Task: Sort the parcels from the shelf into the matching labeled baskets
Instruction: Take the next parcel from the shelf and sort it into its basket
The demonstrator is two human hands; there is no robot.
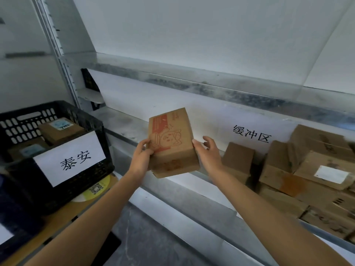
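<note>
A brown cardboard parcel with a red cartoon print is held in the air in front of the metal shelf. My left hand grips its left edge and my right hand presses its right side. A black plastic basket with a white label reading 泰安 stands at the left and holds several brown parcels. More brown parcels are piled on the shelf at the right.
A white sign reading 缓冲区 hangs on the shelf's back wall above the pile. The basket rests on a wooden surface with a yellow sticker. Part of another dark basket shows at the lower left. Grey floor lies below.
</note>
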